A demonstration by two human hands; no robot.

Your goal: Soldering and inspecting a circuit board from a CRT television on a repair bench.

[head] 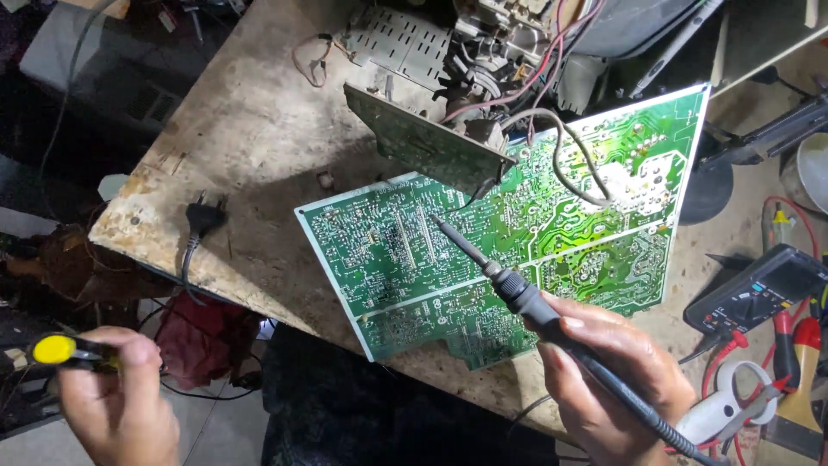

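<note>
A large green circuit board [552, 233] lies solder side up on a worn wooden workbench [259, 121]. My right hand [612, 375] grips a black soldering iron [517, 289], whose tip rests on the board near its middle. My left hand [116, 401] is off the bench at the lower left, closed around a tool with a yellow end [53, 349]. A smaller dark board [423, 142] stands tilted on the far edge of the green one, tied by wires to the parts behind.
A black mains plug [203, 216] lies near the bench's left edge. A multimeter [759, 289] with red leads sits at the right, beside a white-handled tool [720, 410]. Dismantled electronics and wires [509, 43] crowd the back.
</note>
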